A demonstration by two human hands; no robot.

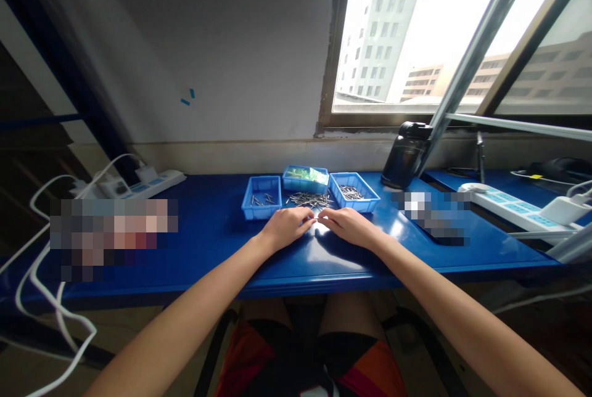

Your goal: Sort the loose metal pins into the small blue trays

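My left hand [287,226] and my right hand [350,226] meet fingertip to fingertip above the blue table, each closed in a pinch. Between them is a small, thin metal pin [317,219], mostly covered by the fingers. Just beyond the hands lies a loose pile of thin metal pins [311,200]. To its left a blue bin [261,211] holds a few pins, and the blue bin [356,204] on its right holds many more. Behind the pile, a third blue bin [305,184] contains something in green, shiny wrapping.
A black bottle [403,156] stands at the back right. Power strips with white plugs lie at the left [155,185] and right [513,203]. White cables [34,274] hang over the table's left side. Two blurred-out patches cover things on the table. A metal post [481,33] rises at the right.
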